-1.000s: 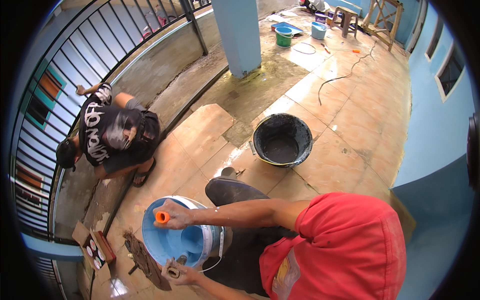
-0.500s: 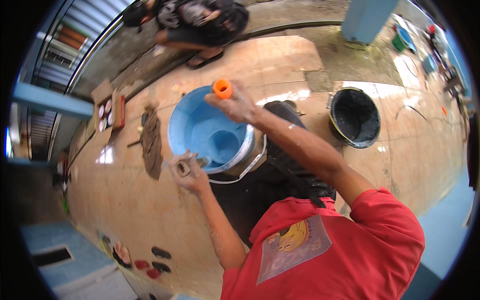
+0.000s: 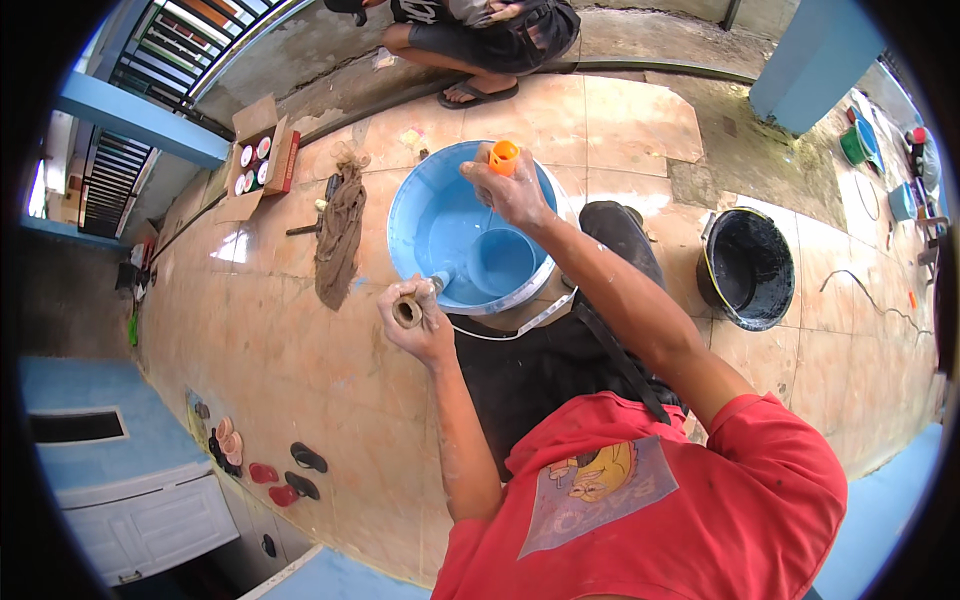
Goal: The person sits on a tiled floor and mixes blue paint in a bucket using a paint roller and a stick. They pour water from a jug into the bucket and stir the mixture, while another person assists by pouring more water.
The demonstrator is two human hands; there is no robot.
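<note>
My right hand (image 3: 515, 190) is closed around an orange handle (image 3: 504, 153) with a hollow end, above the blue bucket (image 3: 412, 235). Whatever is fixed to the handle is mostly hidden by the hand. At the bucket's near left rim, my left hand (image 3: 425, 325) is wrapped round a hollow-ended, dirty cylinder (image 3: 407, 312); a pale blue tip shows beyond the fingers, over the rim. Inside the bucket is blue paint, with a smaller round blue container (image 3: 502, 262) in it. The bucket's white handle (image 3: 540, 318) hangs down on the near side.
On the right stands a black bucket (image 3: 748, 268). To the left lie a brown rag (image 3: 340, 235) and an open carton (image 3: 283, 160) of cans. Several sandals (image 3: 300, 475) lie lower left. Another person (image 3: 480, 40) crouches at the far side. A blue pillar (image 3: 815, 65) rises far right.
The view has shifted, so the buckets and floor items sit farther right and lower. Both hands keep their grips; the right hand and orange handle remain over the blue bucket.
</note>
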